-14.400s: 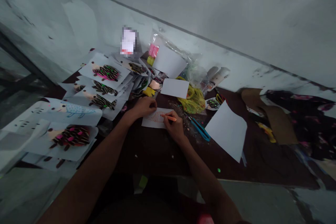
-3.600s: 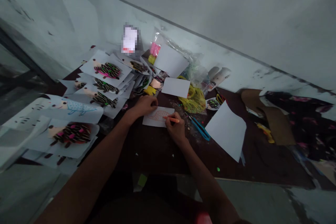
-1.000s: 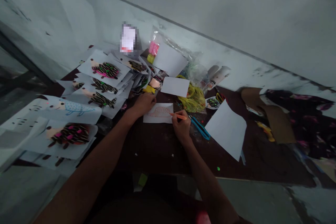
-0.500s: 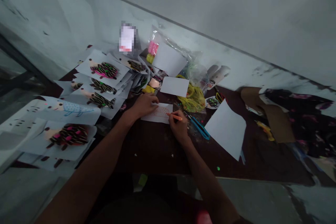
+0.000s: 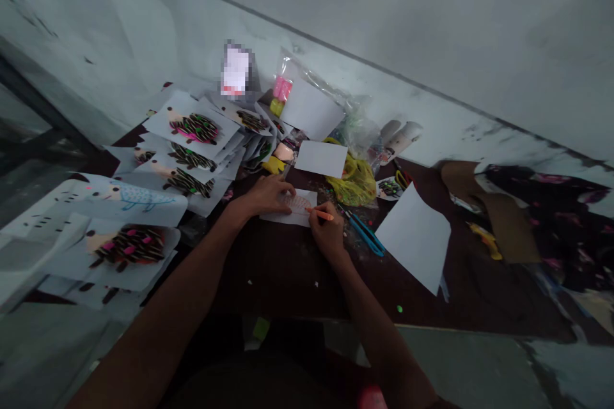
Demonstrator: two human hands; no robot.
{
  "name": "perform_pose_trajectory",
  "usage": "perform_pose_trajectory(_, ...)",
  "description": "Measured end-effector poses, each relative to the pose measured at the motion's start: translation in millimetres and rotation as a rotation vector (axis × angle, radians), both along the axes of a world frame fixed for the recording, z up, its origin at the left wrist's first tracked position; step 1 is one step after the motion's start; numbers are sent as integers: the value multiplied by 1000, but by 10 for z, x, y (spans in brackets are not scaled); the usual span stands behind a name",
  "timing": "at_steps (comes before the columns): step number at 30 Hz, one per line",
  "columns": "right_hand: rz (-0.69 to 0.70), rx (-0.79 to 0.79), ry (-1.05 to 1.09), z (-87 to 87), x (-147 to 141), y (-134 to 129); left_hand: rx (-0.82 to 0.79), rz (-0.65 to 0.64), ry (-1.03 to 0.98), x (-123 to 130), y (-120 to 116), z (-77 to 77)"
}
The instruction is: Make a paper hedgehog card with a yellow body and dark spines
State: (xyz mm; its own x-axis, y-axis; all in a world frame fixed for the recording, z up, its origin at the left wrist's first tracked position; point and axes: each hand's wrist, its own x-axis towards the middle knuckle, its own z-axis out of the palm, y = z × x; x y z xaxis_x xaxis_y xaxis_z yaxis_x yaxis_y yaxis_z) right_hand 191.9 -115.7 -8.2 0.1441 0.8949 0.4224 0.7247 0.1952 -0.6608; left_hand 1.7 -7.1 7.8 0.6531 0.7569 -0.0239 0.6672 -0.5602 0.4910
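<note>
A small white sheet of paper (image 5: 288, 218) lies on the dark table with an orange line drawing on it, rounded with rows of short strokes. My right hand (image 5: 327, 230) grips an orange marker (image 5: 323, 214), its tip on the paper at the drawing's right side. My left hand (image 5: 269, 195) lies on the paper's left part, fingers bent and thumb apart from them, holding nothing. Just right of my right hand are blue-handled scissors (image 5: 368, 236). Behind the paper sit a blank white card (image 5: 321, 158) and a yellow plastic bag (image 5: 354, 182).
Stacked hedgehog pictures (image 5: 194, 128) cover the left side, near a white tray (image 5: 29, 249). A larger white sheet (image 5: 416, 239) lies to the right. Farther right are brown cardboard (image 5: 513, 230), a yellow cutter (image 5: 485, 240) and dark flowered cloth (image 5: 570, 223). A lit screen (image 5: 236, 68) stands by the wall.
My left hand has opened a little, its thumb now stretched onto the paper beside the drawing. My right hand keeps the marker at nearly the same place. The view has shifted slightly.
</note>
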Motion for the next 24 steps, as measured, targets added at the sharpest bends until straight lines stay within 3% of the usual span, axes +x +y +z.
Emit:
perform_pose_trajectory(14, 42, 8, 29, 16, 0, -18, -9, 17, 3, 7, -24, 22)
perform_pose_trajectory(20, -68, 8, 20, 16, 24, -28, 4, 14, -5, 5, -10, -1)
perform_pose_trajectory(24, -68, -9, 1, 1, 23, -21, 5, 7, -18, 3, -8, -10)
